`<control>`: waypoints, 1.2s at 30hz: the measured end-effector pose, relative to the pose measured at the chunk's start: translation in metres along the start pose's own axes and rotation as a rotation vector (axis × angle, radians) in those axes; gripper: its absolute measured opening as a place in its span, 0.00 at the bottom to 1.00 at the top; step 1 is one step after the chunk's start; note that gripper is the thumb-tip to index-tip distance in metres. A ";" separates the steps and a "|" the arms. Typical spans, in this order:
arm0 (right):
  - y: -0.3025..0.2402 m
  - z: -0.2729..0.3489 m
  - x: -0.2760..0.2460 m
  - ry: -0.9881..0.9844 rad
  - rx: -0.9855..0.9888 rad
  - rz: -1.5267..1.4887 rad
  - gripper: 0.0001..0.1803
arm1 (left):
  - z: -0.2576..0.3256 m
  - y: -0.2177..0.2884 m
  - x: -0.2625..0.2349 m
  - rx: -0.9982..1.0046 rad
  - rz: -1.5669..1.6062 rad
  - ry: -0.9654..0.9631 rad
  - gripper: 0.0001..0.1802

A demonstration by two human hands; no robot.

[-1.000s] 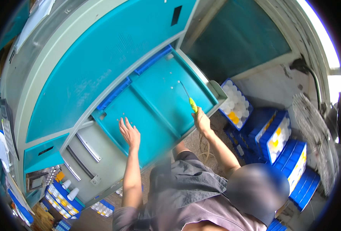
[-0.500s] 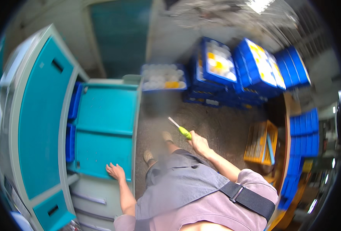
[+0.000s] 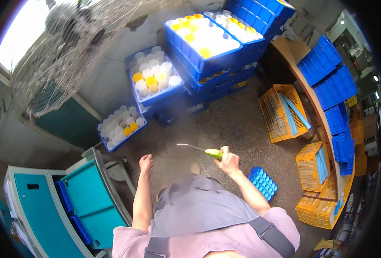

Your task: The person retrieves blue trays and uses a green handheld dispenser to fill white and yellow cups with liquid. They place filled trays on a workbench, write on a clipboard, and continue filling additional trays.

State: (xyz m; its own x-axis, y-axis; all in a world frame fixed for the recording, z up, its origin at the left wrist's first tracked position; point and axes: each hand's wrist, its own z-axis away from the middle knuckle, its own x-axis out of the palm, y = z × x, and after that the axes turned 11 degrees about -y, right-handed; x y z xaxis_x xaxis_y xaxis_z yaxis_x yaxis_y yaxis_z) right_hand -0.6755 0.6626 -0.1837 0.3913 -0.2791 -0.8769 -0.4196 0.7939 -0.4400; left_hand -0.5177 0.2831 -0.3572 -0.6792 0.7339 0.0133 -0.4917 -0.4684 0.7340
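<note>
Head view: the right hand (image 3: 229, 161) grips a screwdriver (image 3: 201, 150) by its yellow-green handle, fingers wrapped round it, in front of the person's body and above the floor (image 3: 242, 124). The tool's long axis runs nearly level across the scene, and its thin metal shaft points left, tilting slightly toward the far side. The handle is short and bright; the shaft is slim and grey, and its tip is too small to make out. The left hand (image 3: 145, 164) hangs open and holds nothing, fingers loosely together, just right of a teal cabinet (image 3: 85, 202) whose door stands open at the near left. The floor is rough, dark concrete. On the far side stand stacked blue crates (image 3: 203, 45) filled with white and yellow cups, with a lower crate (image 3: 121, 126) of them to the left. A small blue tray (image 3: 262, 182) lies on the floor near the right hand. To the right, orange baskets (image 3: 281, 112) sit beside a curved wooden bench (image 3: 311, 94) that carries blue bins (image 3: 328, 81). A wire fan guard (image 3: 66, 51) fills the far left.
</note>
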 end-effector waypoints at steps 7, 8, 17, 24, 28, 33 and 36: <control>0.083 -0.063 -0.076 0.103 0.173 -0.455 0.37 | -0.073 0.153 0.151 -0.059 0.281 -0.204 0.29; 0.088 -0.071 -0.081 0.039 0.119 -0.567 0.34 | -0.079 0.168 0.165 -0.049 0.310 -0.235 0.29; 0.160 -0.171 -0.079 -0.275 0.188 -1.101 0.15 | -0.042 0.265 0.345 -0.206 0.465 -0.738 0.34; 0.251 -0.231 -0.160 -0.254 0.107 -0.714 0.22 | -0.028 0.372 0.481 0.071 0.738 -0.506 0.40; 0.305 -0.290 -0.175 -0.266 -0.093 -0.483 0.24 | -0.047 0.386 0.521 0.080 1.050 -0.205 0.33; 0.377 -0.345 -0.201 -0.462 -0.368 -0.437 0.23 | -0.064 0.389 0.542 0.186 1.048 0.156 0.23; 0.404 -0.360 -0.218 -0.442 -0.288 -0.547 0.25 | -0.060 0.380 0.542 0.230 1.144 0.195 0.18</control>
State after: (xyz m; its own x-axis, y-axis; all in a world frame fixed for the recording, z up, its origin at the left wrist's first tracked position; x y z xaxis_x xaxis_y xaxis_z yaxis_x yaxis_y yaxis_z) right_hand -1.2252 0.8498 -0.2396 0.8713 -0.3020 -0.3867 -0.2451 0.4148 -0.8763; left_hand -1.1057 0.4736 -0.1124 -0.7421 -0.1518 0.6529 0.5527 -0.6896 0.4679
